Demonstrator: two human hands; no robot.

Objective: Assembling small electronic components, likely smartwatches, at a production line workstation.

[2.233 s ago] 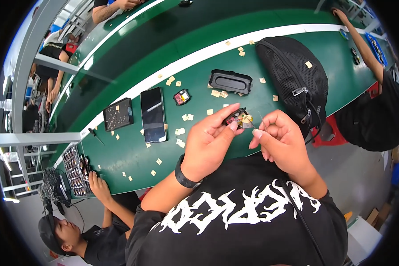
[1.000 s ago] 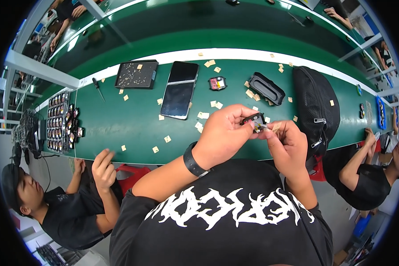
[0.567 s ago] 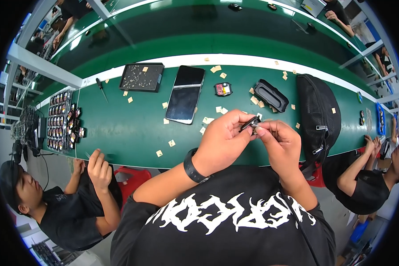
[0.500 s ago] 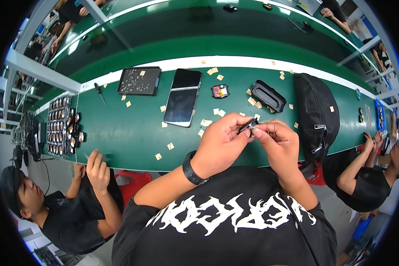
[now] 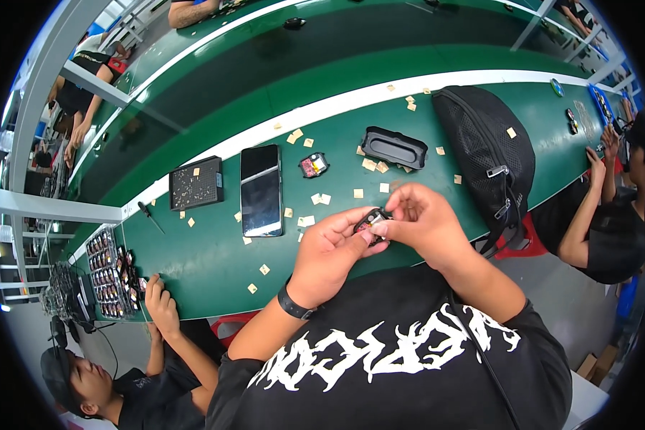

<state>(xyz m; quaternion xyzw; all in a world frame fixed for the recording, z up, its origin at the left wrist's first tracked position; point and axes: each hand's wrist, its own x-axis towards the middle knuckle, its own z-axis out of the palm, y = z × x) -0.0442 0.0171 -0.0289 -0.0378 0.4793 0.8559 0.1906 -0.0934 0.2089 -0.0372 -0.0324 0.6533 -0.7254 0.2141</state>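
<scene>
A small black watch case (image 5: 366,219) lies tilted in my hands, its open side with coloured inner parts facing up. My left hand (image 5: 326,251), with a black band on the wrist, grips it between thumb and fingers. The thumb of my right hand (image 5: 424,221) presses on its right edge, the fingers curled round; whether a smaller part sits in that pinch is hidden. Farther off on the green table (image 5: 208,265) lies a similar open watch case (image 5: 313,165), and beside it a black oblong tray (image 5: 395,148).
Pale square stickers (image 5: 307,221) are scattered about. A phone (image 5: 262,193), a black parts tray (image 5: 196,184) and a screwdriver (image 5: 150,217) lie to the left, beyond them a tray of watch cases (image 5: 107,276). A black bag (image 5: 484,154) stands right. Co-workers sit at both sides.
The view has turned and shifted. The watch case has tipped so its open inner side shows, and my right fingers have shifted to its right edge.
</scene>
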